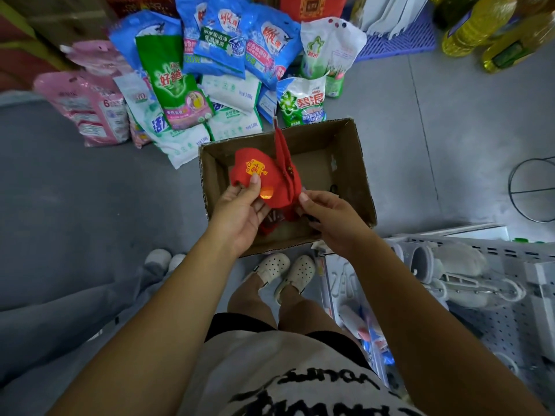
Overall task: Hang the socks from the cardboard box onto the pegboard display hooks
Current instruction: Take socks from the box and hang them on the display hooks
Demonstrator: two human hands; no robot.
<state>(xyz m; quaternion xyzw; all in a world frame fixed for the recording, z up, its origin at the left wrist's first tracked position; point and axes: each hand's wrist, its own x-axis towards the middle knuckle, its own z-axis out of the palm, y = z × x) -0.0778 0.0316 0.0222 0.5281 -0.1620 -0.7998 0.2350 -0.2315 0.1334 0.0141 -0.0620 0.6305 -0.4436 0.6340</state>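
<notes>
**Desk:** Where are the socks?

**Photographer:** A bundle of red socks [264, 181], with a yellow print and a round orange sticker, is held over the open cardboard box [315, 136]. One red end stands up above the rest.

**Desk:** And the hands?

**Photographer:** Both hold the bundle. The left hand [237, 214] has its thumb on top by the print and its fingers beneath, a closed grip on the socks. The right hand [333, 223] pinches the bundle's lower right edge, a narrow grip. A darker red piece shows under the hands, and I cannot tell whether it belongs to the bundle.

**Desk:** What surrounds them?

**Photographer:** The box sits on the grey floor [420, 130], just ahead of the person's pale clogs [288, 274]. Detergent bags [180, 85] are heaped against its far side. Yellow oil bottles [477, 25] stand at upper right. A grey pegboard [492, 328] runs along the person's right, near the box, with pale slippers [444, 265] hanging on it.
</notes>
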